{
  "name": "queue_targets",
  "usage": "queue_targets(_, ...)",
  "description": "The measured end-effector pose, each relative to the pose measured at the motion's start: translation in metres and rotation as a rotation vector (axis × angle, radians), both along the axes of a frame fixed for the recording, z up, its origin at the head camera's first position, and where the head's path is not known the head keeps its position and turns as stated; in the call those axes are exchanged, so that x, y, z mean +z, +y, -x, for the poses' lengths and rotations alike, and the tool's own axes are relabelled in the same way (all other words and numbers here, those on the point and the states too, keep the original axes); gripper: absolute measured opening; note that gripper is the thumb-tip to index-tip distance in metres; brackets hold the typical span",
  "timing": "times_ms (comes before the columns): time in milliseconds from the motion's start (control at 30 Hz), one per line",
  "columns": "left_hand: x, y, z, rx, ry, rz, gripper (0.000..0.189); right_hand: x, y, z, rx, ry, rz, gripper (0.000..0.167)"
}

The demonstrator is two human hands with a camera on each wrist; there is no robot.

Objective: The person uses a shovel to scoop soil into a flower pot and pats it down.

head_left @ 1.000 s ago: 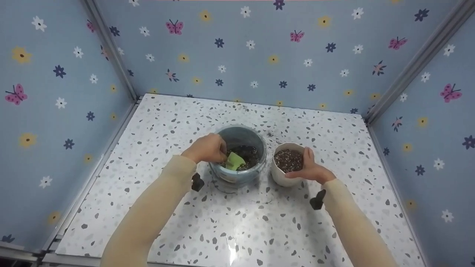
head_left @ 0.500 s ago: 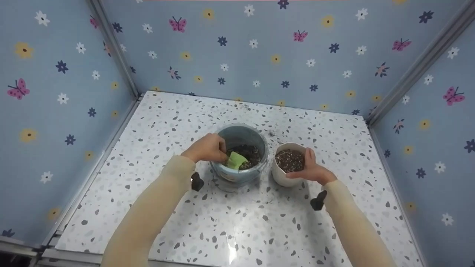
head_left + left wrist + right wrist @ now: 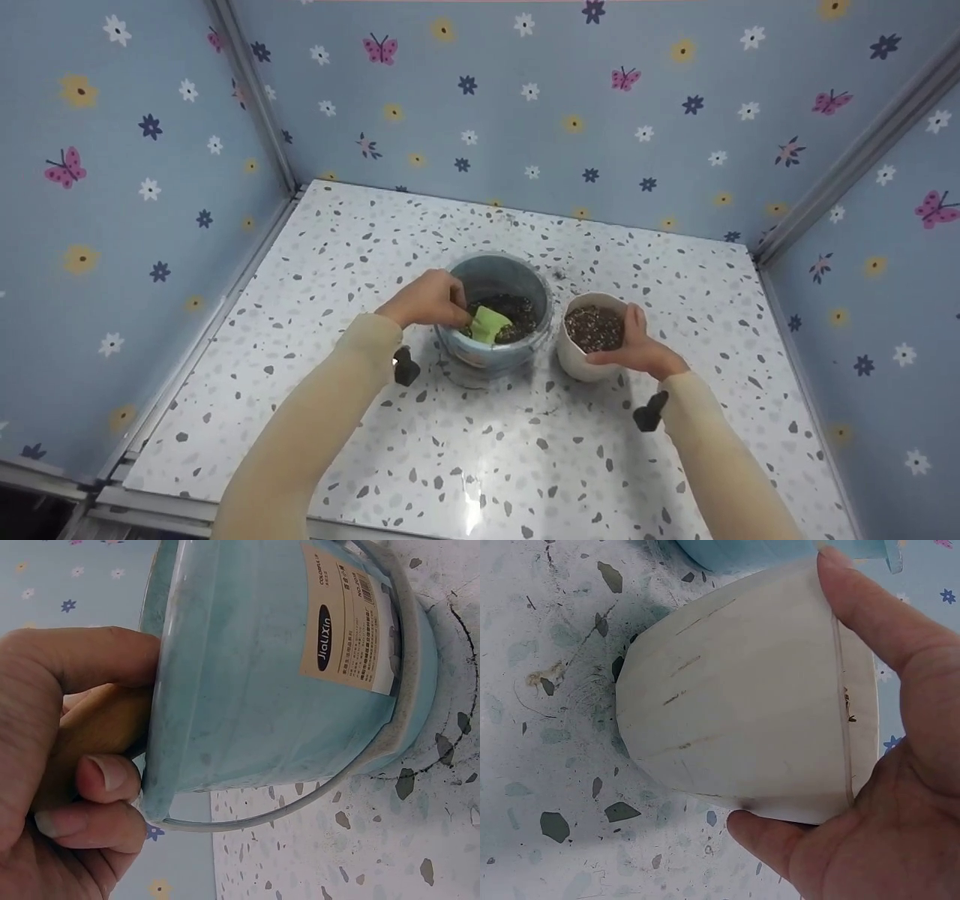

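Observation:
My left hand [image 3: 431,300] reaches over the left rim of a light-blue bucket [image 3: 480,358] and grips the wooden handle [image 3: 101,731] of a small trowel. Its lime-green blade [image 3: 490,324] rests against the dark soil [image 3: 521,307] inside. In the left wrist view the curled fingers hold the handle right at the bucket's rim, and the blade is hidden. My right hand [image 3: 641,351] holds a white faceted plant pot [image 3: 735,705] upright on the table, thumb and fingers spread around its rim and side. Brown speckled soil [image 3: 595,328] fills that pot nearly to the rim.
The pots stand close together on a white speckled table [image 3: 375,450]. Dark soil crumbs [image 3: 559,275] lie behind and between them. The bucket's grey carrying handle [image 3: 300,802] hangs down its side. Flower-patterned blue panels [image 3: 495,97] enclose the back and both sides.
The head view has shifted a little, so everything sits slightly further right. The trowel blade has moved slightly rightward within the bucket. Both hands keep their grips, and the white pot stays put.

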State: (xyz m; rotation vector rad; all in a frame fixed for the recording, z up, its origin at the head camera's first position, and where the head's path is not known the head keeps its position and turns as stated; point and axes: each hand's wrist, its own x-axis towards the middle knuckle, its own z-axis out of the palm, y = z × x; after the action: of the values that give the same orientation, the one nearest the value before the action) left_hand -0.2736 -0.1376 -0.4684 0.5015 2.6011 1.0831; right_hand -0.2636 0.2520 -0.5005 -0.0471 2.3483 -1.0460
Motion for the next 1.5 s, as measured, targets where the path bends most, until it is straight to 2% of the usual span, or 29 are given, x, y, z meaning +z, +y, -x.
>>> queue_targets(567,-0.006,-0.004,-0.005,0.035,0.015,-0.077,0.009,-0.006,0.000,-0.002,-0.006,-0.013,0.003,0.139)
queue_targets(967,-0.010,-0.007,-0.007,0.087,-0.026,-0.138,0.014,-0.005,-0.005,-0.004,-0.023,-0.012,0.015,0.139)
queue_targets(1267,-0.009,-0.003,-0.003,0.161,-0.007,-0.142,0.018,-0.001,0.000,-0.001,-0.018,-0.005,0.009,0.140)
queue_targets(1500,-0.007,-0.005,-0.004,0.207,-0.001,-0.182,0.019,0.001,0.000,-0.002,-0.009,-0.003,0.019,0.137)
